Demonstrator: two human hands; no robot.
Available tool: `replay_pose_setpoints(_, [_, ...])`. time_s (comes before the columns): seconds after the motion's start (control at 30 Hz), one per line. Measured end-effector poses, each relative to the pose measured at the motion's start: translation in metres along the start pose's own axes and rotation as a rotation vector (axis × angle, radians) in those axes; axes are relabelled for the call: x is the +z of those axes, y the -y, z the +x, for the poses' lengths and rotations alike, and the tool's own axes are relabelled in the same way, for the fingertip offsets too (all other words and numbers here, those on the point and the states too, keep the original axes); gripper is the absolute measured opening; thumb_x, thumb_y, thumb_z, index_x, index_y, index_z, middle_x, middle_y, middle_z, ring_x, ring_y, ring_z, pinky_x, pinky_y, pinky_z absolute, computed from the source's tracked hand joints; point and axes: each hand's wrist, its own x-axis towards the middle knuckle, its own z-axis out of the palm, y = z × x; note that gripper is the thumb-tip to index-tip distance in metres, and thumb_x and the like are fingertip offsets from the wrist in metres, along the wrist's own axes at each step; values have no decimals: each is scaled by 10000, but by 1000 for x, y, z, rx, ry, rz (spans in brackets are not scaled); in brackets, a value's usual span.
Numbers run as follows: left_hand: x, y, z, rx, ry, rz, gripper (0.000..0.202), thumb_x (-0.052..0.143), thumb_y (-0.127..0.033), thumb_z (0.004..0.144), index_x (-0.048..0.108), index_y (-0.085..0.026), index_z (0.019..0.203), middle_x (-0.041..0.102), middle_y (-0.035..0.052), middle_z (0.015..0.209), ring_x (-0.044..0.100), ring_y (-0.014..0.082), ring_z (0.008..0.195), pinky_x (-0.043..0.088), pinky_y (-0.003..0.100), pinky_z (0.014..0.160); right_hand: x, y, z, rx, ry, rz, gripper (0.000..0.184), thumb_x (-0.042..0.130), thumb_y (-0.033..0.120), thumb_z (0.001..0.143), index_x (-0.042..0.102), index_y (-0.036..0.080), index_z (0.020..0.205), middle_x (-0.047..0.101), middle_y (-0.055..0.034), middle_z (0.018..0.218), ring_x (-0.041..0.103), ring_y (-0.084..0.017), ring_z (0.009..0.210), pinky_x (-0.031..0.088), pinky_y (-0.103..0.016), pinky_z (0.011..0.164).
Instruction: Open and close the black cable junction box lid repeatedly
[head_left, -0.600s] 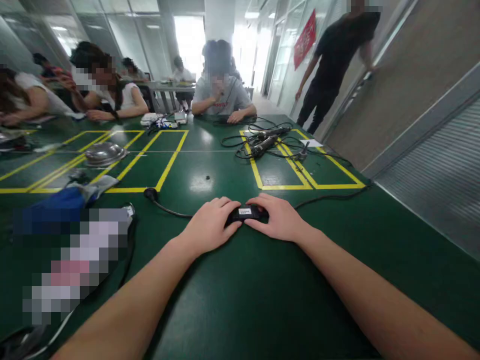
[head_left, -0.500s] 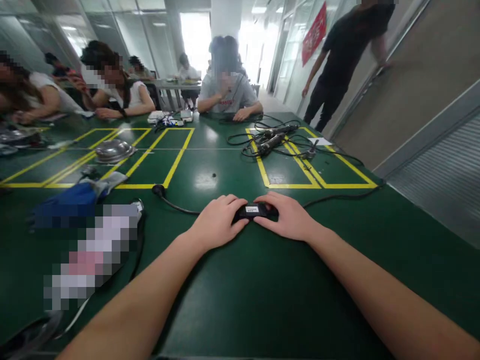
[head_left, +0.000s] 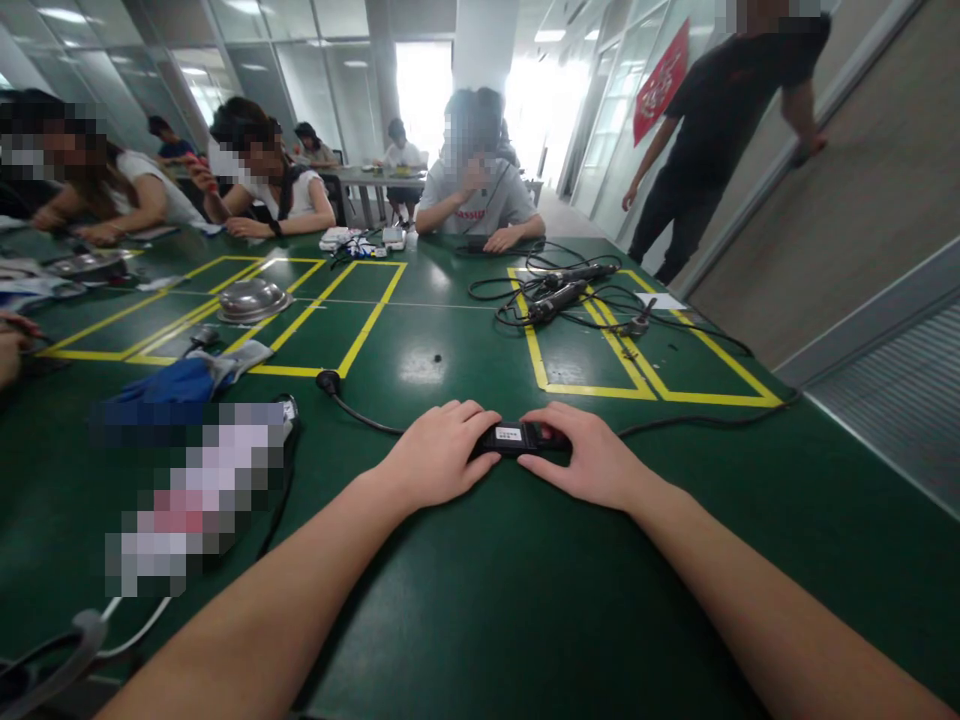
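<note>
A small black device with a white label lies on the green table, a black cable running from it to the left and another to the right. My left hand rests over its left end, fingers curled down around it. My right hand covers its right end the same way. Both forearms stretch across the table toward me.
Yellow tape boxes mark the table. Tangled cables and black tools lie far right, a metal bowl and blue cloth at left. Several people sit at the far side; a person in black stands right.
The view has tilted and shifted a little, so the scene sits lower and further right. My hands stay on the black device in the same grip.
</note>
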Motion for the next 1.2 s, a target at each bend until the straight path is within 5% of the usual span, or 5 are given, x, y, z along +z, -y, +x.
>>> replay_pose_setpoints(0.83, [6, -5, -6, -53, -62, -127, 460, 684, -342, 1100, 657, -164, 1524, 728, 148, 1401, 694, 339, 1235, 602, 579, 1110, 3, 7, 0, 25, -25, -6, 201, 791, 384, 976, 754, 231, 1101, 745, -43, 936, 723, -240, 825, 569, -383, 745])
replay_pose_setpoints(1.2, [7, -1, -4, -75, -96, -251, 395, 694, -323, 1082, 721, -207, 1459, 757, 119, 1332, 707, 313, 1199, 594, 512, 1083, 3, 6, 5, 72, -8, -66, 253, 878, 411, 895, 706, 263, 1006, 712, -9, 873, 681, -218, 760, 511, -348, 681])
